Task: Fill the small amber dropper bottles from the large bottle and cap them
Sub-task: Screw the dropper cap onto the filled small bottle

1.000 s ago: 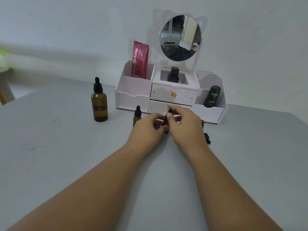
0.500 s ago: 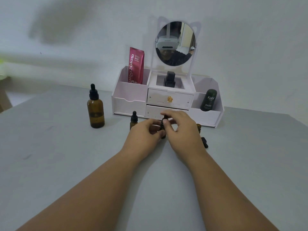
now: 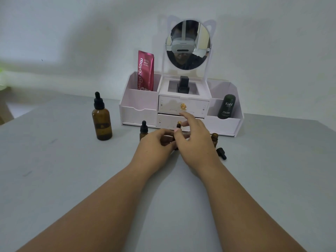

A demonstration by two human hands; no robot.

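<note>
The large amber bottle [image 3: 101, 120] with a black dropper cap stands at the left of the grey table. A capped small amber bottle [image 3: 143, 130] stands just left of my hands. My left hand [image 3: 154, 150] grips a small amber bottle that is mostly hidden. On its black dropper cap [image 3: 178, 126] rest the thumb and fingers of my right hand [image 3: 194, 142]; the index finger is lifted. An uncapped small amber bottle [image 3: 214, 138] stands behind my right hand. A loose black dropper cap [image 3: 221, 153] lies beside it on the table.
A white organiser [image 3: 138, 110] with drawers and a round mirror [image 3: 188, 44] stands close behind my hands. It holds a red pouch [image 3: 145, 70], a small black bottle [image 3: 183, 85] and a dark green bottle [image 3: 227, 106]. The grey table [image 3: 54, 170] stretches wide at left and front.
The view has tilted and the scene sits lower in frame. My right hand's fingers have shifted around the dropper cap, with the index finger now raised. The left hand keeps its grip.
</note>
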